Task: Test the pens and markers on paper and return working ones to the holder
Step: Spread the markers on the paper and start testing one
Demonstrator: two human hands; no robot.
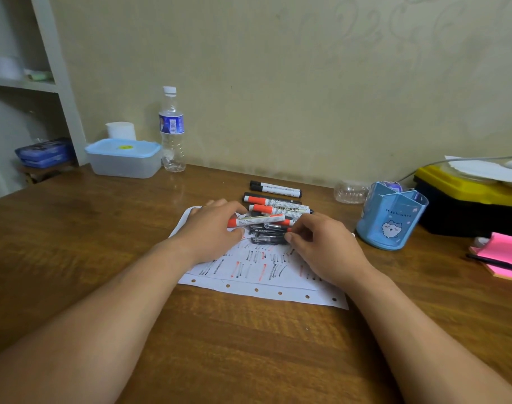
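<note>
- Markers and pens: loose pile on paper, just left of holder. The holder compartments that show look empty.
- L hand: fingers + thumb wrapped on red-cap marker atop the pile, on the side away from holder.
- R hand: fingers curled at the pile end nearest holder. Can't tell if it's pinching a pen or just touching.
- Risk: pile lies stacked and crossed, so pulling one out prob. rolls others off the paper, away from holder.
- Risk: tested + untested lie mixed w/ no gap, so a dud could end up in holder.
- Risk: R forearm passes close by holder; a careless swing could knock it over.
- Risk: paper is dense w/ red + black strokes, so a faint new mark is hard to judge.
- Count: red-cap markers 3; black-cap markers 2, at pile's far side; dark pens at least 2, others hidden by hands; holder 1; paper 1 punched sheet, maybe a 2nd on top.
</note>
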